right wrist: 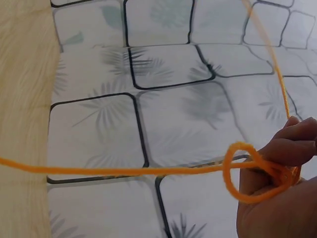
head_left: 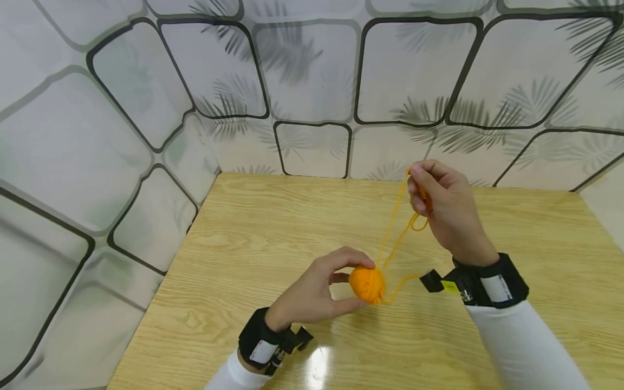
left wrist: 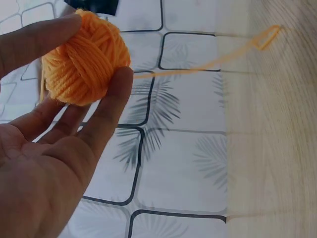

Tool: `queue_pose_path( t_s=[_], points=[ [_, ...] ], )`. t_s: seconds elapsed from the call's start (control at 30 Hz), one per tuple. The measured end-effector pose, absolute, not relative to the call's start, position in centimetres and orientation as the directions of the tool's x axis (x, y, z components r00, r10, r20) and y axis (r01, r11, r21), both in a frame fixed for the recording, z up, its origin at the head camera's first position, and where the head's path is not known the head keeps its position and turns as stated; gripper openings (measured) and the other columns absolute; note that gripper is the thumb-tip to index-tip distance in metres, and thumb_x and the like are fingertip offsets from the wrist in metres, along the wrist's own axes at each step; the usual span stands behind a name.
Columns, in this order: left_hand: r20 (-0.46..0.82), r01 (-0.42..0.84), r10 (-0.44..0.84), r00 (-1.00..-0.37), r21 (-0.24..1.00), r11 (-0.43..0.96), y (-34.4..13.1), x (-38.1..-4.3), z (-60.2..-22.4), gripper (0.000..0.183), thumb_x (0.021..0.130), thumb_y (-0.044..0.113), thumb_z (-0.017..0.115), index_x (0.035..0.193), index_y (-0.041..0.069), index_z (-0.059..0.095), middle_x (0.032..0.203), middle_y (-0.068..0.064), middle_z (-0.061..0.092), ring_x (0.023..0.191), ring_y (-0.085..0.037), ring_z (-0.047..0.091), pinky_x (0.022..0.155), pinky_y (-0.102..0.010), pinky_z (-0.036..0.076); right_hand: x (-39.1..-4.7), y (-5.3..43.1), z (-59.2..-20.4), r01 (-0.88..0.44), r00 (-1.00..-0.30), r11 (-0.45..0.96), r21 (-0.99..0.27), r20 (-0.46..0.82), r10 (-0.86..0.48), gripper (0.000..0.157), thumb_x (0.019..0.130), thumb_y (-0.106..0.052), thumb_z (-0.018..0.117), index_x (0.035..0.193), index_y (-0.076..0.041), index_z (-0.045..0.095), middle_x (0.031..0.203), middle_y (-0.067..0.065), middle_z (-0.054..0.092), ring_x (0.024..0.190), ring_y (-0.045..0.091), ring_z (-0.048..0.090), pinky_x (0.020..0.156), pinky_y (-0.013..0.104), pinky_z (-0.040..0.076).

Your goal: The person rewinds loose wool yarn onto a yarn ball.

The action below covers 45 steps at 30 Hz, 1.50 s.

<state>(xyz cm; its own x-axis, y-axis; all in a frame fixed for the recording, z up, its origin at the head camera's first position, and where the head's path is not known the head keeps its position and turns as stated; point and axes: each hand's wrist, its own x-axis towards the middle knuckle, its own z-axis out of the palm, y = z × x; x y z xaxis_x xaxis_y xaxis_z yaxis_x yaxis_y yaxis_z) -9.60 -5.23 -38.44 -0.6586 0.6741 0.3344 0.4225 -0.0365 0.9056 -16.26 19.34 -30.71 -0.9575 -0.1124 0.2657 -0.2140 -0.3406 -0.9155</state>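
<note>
A small ball of orange yarn (head_left: 368, 284) is held between the thumb and fingers of my left hand (head_left: 324, 287), over the front middle of the table. In the left wrist view the wound strands of the yarn ball (left wrist: 86, 62) show clearly between the fingertips. Up and to the right, my right hand (head_left: 443, 203) pinches the yarn strand (head_left: 394, 216) between thumb and forefinger. More yarn is bunched in that palm, partly hidden by the curled fingers. A loose loop of yarn (right wrist: 228, 173) hangs out below the right hand. Two strands run from the ball up to this hand.
The wooden table (head_left: 244, 227) spreads under both hands. Behind it and to the left stands a wall (head_left: 312, 70) patterned with dark outlines and leaves. Another yarn strand (head_left: 402, 281) trails from the ball toward the black right wrist camera (head_left: 431, 281).
</note>
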Motion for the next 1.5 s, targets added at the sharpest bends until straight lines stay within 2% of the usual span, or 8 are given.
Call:
queue_pose_path(
  t_s=[0.2,0.4,0.6,0.87,1.0,1.1,1.33,1.5],
  points=[
    [0.386,0.443,0.683,-0.620,0.891,-0.102,-5.1,-9.5,-38.3,0.051,0.084,-0.007,0.078,0.129,0.005,0.057,0.130,-0.012,0.057,0.122,-0.021,0.057,0.092,-0.035,0.058,-17.7,19.5,-33.9,-0.188,-0.977,-0.179,-0.966,0.202,-0.065,0.024,0.102,-0.022,0.062,0.102,0.002,0.062,0.077,0.004,0.057,0.054,0.012,0.040,0.046,0.019,0.035],
    [0.434,0.423,0.661,-0.611,0.886,-0.190,-4.8,-9.4,-38.1,0.052,0.082,-0.011,0.077,0.128,0.001,0.055,0.128,-0.017,0.053,0.119,-0.023,0.058,0.092,-0.040,0.058,-18.1,19.2,-37.0,-0.152,-0.987,0.123,-0.981,0.144,-0.067,0.029,0.105,-0.026,0.058,0.107,0.003,0.061,0.080,0.005,0.058,0.054,0.013,0.043,0.047,0.023,0.037],
    [0.503,0.412,0.588,-0.633,0.862,-0.295,-4.6,-9.3,-37.7,0.061,0.082,-0.018,0.072,0.137,-0.009,0.047,0.131,-0.027,0.049,0.121,-0.032,0.056,0.096,-0.045,0.056,-17.6,18.7,-39.3,-0.134,-0.988,0.299,-0.945,0.102,-0.118,0.031,0.106,-0.023,0.057,0.110,0.007,0.063,0.086,0.017,0.059,0.056,0.015,0.047,0.051,0.025,0.045],
    [0.543,0.437,0.452,-0.708,0.839,-0.323,-4.8,-9.9,-37.5,0.052,0.086,-0.016,0.071,0.134,-0.016,0.052,0.132,-0.028,0.044,0.118,-0.027,0.054,0.097,-0.046,0.055,-15.3,17.9,-41.7,-0.199,-0.967,0.474,-0.858,0.093,-0.237,0.017,0.104,-0.016,0.061,0.103,-0.001,0.068,0.087,0.010,0.065,0.065,0.022,0.056,0.055,0.027,0.049],
    [0.568,0.499,0.385,-0.728,0.823,-0.271,-4.9,-10.5,-37.6,0.049,0.089,-0.007,0.073,0.134,-0.014,0.054,0.133,-0.028,0.048,0.118,-0.030,0.055,0.098,-0.047,0.054,-13.6,17.5,-42.0,-0.266,-0.947,0.513,-0.816,0.123,-0.295,0.006,0.100,-0.006,0.063,0.098,-0.004,0.069,0.083,0.003,0.065,0.065,0.015,0.053,0.054,0.025,0.046],
    [0.567,0.527,0.344,-0.748,0.823,-0.211,-5.0,-10.8,-37.6,0.049,0.089,-0.007,0.073,0.135,-0.012,0.055,0.134,-0.027,0.052,0.121,-0.032,0.056,0.100,-0.046,0.053,-12.1,17.3,-41.9,-0.304,-0.930,0.510,-0.805,0.135,-0.342,0.006,0.100,-0.008,0.065,0.095,-0.006,0.068,0.076,-0.001,0.061,0.059,0.010,0.048,0.050,0.023,0.042],
    [0.456,0.423,0.272,-0.847,0.889,-0.175,-4.9,-11.0,-37.6,0.057,0.090,-0.013,0.068,0.143,-0.006,0.051,0.135,-0.022,0.052,0.119,-0.034,0.060,0.098,-0.041,0.054,-9.0,16.9,-40.3,-0.383,-0.894,0.497,-0.779,0.178,-0.411,0.009,0.101,-0.017,0.066,0.094,-0.013,0.068,0.074,-0.010,0.060,0.057,0.004,0.046,0.050,0.022,0.044],
    [0.412,0.381,0.256,-0.874,0.910,-0.165,-4.8,-11.4,-38.2,0.053,0.094,-0.011,0.065,0.144,-0.002,0.052,0.134,-0.021,0.048,0.114,-0.037,0.062,0.092,-0.040,0.058,-7.4,16.8,-38.8,-0.461,-0.868,0.516,-0.722,0.245,-0.433,0.007,0.100,-0.016,0.067,0.093,-0.018,0.068,0.075,-0.017,0.059,0.057,0.001,0.046,0.049,0.022,0.045]
  ],
)
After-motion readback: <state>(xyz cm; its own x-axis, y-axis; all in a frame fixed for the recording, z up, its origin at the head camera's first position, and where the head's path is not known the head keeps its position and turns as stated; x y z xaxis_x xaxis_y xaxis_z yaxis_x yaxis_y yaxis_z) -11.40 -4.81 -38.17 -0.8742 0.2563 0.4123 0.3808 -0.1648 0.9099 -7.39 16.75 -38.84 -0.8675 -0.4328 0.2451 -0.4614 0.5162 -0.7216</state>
